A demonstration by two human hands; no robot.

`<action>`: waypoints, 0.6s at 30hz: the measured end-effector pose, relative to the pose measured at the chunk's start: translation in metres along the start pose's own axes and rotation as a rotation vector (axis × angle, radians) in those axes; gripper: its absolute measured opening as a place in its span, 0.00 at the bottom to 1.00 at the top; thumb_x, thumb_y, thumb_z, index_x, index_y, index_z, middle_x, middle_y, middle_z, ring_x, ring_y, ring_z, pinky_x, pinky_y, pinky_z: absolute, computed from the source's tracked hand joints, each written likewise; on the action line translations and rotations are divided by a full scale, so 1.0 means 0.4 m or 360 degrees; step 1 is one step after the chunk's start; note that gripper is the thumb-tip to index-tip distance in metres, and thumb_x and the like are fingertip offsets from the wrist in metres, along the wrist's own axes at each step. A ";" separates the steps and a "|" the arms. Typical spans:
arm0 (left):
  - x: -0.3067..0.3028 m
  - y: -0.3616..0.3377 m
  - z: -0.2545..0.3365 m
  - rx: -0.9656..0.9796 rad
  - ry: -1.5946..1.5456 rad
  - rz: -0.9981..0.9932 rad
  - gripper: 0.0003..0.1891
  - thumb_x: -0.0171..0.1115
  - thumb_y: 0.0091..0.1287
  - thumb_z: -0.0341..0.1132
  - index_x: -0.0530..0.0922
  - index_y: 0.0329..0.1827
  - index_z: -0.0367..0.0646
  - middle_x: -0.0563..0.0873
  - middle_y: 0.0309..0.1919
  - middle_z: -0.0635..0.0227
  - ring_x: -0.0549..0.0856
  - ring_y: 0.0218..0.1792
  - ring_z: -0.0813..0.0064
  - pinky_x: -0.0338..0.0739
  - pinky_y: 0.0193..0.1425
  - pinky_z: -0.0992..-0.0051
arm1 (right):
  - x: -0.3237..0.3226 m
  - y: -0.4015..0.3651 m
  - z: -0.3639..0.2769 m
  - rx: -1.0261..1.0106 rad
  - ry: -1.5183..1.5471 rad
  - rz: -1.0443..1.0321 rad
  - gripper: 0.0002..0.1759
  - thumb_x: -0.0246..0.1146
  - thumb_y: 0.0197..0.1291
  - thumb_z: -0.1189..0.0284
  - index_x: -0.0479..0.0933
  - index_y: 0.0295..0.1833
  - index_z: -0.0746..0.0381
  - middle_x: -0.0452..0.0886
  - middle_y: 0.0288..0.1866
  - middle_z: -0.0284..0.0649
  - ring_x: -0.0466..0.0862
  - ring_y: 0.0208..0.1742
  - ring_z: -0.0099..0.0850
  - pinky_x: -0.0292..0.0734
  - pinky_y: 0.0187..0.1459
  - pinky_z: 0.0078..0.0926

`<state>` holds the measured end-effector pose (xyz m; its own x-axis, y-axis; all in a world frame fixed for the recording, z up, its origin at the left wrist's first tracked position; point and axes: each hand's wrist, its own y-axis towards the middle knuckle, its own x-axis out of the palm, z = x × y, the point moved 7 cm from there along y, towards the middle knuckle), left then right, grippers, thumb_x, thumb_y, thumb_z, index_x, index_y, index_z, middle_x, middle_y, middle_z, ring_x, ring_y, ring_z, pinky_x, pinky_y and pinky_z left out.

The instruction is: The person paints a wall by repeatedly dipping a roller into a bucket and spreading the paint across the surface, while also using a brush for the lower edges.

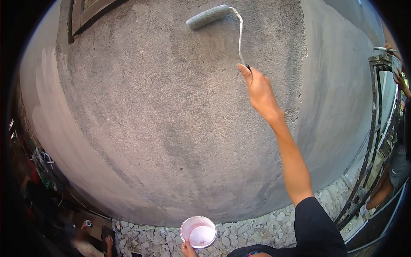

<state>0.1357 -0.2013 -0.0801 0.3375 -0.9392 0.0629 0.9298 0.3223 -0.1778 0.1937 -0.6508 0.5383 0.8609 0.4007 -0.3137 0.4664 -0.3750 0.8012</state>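
Observation:
My right hand (260,92), raised in front of the wall (180,107), is closed around the dark handle of a paint roller (208,17). The white wire frame rises from the handle, and the grey roller head lies against the upper part of the rough grey wall. Low in the view, my left hand (187,248) holds the near left side of a round white bucket (198,232). The inside of the bucket has pinkish smears and a pale bottom.
Broken stones (274,227) cover the ground along the wall. A metal frame (373,128) stands at right, with a person (396,171) beyond it. Another person (87,246) is at lower left. A window frame (87,19) sits at upper left.

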 end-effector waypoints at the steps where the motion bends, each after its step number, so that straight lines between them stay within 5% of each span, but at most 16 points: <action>1: -0.004 -0.004 0.000 0.0008 0.0015 -0.0015 0.16 0.56 0.72 0.43 0.78 0.44 0.36 0.82 0.38 0.65 0.79 0.40 0.74 0.76 0.43 0.71 | 0.027 -0.005 -0.010 0.0004 -0.0003 -0.0007 0.30 0.44 0.73 0.51 0.74 0.37 0.69 0.74 0.17 0.51 0.76 0.19 0.45 0.66 0.23 0.43; 10: 0.023 -0.060 0.100 -0.0088 -0.0349 0.0000 0.18 0.55 0.72 0.45 0.79 0.46 0.37 0.82 0.37 0.65 0.78 0.37 0.75 0.75 0.41 0.71 | 0.146 -0.297 0.149 0.0206 0.0145 -0.0018 0.29 0.44 0.74 0.51 0.71 0.36 0.68 0.69 0.15 0.48 0.74 0.16 0.41 0.64 0.20 0.40; 18: -0.020 0.036 -0.049 -0.0065 0.0199 -0.0124 0.23 0.54 0.73 0.50 0.78 0.47 0.34 0.82 0.37 0.67 0.76 0.38 0.77 0.72 0.44 0.74 | 0.105 -0.080 0.003 0.0090 0.0245 -0.0003 0.29 0.44 0.73 0.50 0.72 0.38 0.68 0.72 0.17 0.50 0.76 0.17 0.44 0.64 0.20 0.40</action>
<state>0.1434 -0.1915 -0.1023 0.2414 -0.9694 -0.0443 0.9448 0.2452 -0.2174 0.2150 -0.6229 0.4989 0.8207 0.5229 -0.2300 0.4825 -0.4188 0.7693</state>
